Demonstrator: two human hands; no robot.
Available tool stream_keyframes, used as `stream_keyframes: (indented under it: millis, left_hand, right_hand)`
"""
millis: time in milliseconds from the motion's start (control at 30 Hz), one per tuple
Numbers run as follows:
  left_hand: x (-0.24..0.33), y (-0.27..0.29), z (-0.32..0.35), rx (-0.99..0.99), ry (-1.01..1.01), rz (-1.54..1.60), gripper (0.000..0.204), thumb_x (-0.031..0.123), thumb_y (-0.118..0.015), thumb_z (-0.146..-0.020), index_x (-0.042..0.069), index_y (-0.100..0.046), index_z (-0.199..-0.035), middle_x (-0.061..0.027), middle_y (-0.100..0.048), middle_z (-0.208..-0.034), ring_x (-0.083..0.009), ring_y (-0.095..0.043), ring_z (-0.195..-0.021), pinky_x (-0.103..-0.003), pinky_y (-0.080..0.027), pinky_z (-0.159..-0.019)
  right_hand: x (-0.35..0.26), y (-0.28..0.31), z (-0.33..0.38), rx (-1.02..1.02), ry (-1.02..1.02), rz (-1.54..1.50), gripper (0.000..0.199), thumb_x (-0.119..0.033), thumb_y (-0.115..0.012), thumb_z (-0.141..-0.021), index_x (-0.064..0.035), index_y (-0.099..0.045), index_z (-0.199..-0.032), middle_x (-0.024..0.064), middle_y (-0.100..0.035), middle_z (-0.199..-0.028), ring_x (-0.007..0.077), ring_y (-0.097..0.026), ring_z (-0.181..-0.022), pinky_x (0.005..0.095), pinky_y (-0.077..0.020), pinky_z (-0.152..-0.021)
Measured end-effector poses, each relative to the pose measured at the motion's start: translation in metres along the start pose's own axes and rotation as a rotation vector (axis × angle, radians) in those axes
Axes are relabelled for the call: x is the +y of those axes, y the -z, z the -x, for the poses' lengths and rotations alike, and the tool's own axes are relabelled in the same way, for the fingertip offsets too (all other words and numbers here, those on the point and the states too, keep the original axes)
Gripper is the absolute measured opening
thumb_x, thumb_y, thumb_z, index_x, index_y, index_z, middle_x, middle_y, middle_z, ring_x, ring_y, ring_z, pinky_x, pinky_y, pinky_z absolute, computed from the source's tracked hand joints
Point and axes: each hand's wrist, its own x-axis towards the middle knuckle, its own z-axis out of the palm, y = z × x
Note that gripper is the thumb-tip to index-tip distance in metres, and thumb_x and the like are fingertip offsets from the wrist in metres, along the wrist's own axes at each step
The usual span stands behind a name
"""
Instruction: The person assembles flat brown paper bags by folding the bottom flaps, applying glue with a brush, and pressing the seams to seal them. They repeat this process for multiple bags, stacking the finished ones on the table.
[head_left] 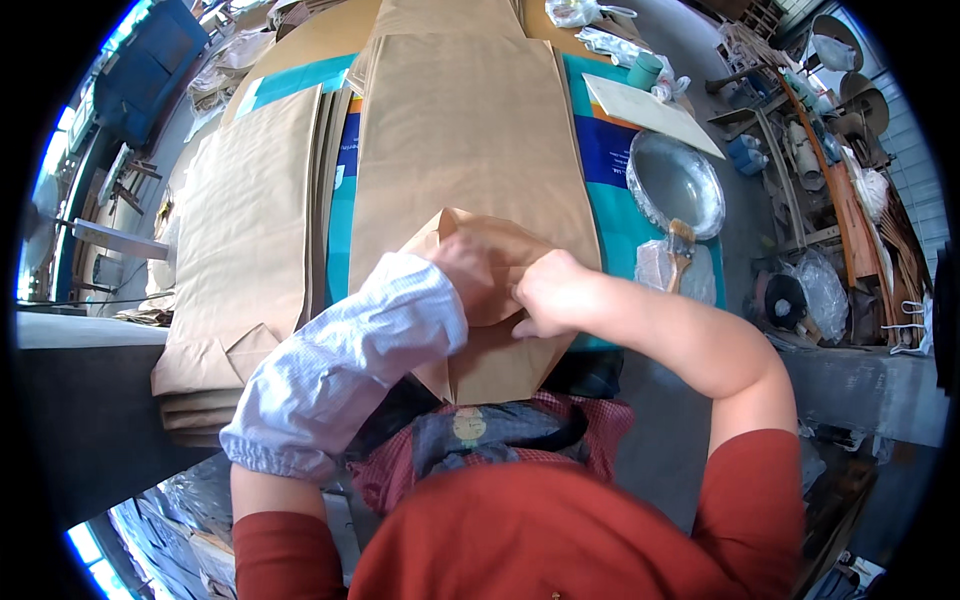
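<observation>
A large brown paper bag (470, 130) lies on top of a pile, its near end spread into folded flaps in front of me. My left hand (468, 272), below a pale blue sleeve cover, presses in at that opened end; motion blur and paper hide its fingers. From the right, my right hand (553, 292) reaches to the same end, with its fingers curled round an edge of the paper. The bag's lowest flap (490, 365) hangs toward my lap.
Left of it lies a stack of folded paper bags (250, 200). On the right are a plastic-lined round basin (660, 185), a brush (680, 250) on a clear plastic-covered container, a pale board (650, 112) and a green cup (645, 70). Teal sheeting (610, 220) covers the table.
</observation>
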Motion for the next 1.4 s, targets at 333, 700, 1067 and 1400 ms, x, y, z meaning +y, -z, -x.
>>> stream_keyframes:
  millis: [333, 700, 1067, 1400]
  left_hand:
    - [0.014, 0.011, 0.053, -0.328, 0.284, 0.098, 0.024, 0.018, -0.062, -0.078, 0.009, -0.067, -0.100, -0.0098, -0.066, -0.100, -0.0281, -0.063, -0.101, -0.039, -0.052, -0.084]
    - [0.005, -0.022, 0.051, -0.205, 0.308, -0.138, 0.026, 0.008, -0.057, -0.081, 0.006, -0.061, -0.107, -0.0128, -0.062, -0.099, -0.0298, -0.060, -0.104, -0.041, -0.052, -0.082]
    - [-0.045, -0.059, 0.062, -0.012, 0.448, 0.906, 0.045, 0.001, -0.058, -0.071, 0.001, -0.061, -0.116, -0.0166, -0.061, -0.115, -0.0273, -0.059, -0.110, -0.033, -0.046, -0.096]
    - [-0.049, -0.030, 0.038, -0.216, 0.488, 0.723, 0.031, 0.017, -0.073, -0.072, 0.003, -0.069, -0.100, -0.0154, -0.067, -0.095, -0.0277, -0.064, -0.090, -0.036, -0.051, -0.082]
  right_hand:
    - [0.001, -0.057, -0.054, -0.086, -0.467, -0.253, 0.051, -0.020, -0.060, -0.086, -0.0082, -0.047, -0.135, 0.0130, -0.061, -0.123, 0.0254, -0.064, -0.106, 0.0361, -0.0545, -0.081]
    - [0.014, -0.043, 0.009, 0.252, -0.467, -0.028, 0.039, -0.011, -0.069, -0.070, -0.0062, -0.060, -0.107, 0.0122, -0.068, -0.100, 0.0228, -0.068, -0.091, 0.0345, -0.0566, -0.068]
    - [0.014, -0.058, 0.030, 0.480, -0.031, -0.275, 0.023, -0.010, -0.069, -0.064, -0.0056, -0.064, -0.086, 0.0105, -0.066, -0.084, 0.0297, -0.066, -0.081, 0.0395, -0.0530, -0.069]
    - [0.034, -0.057, -0.015, 0.502, -0.231, -0.536, 0.020, -0.020, -0.072, -0.072, -0.0003, -0.068, -0.074, 0.0193, -0.066, -0.075, 0.0368, -0.064, -0.072, 0.0433, -0.0519, -0.070]
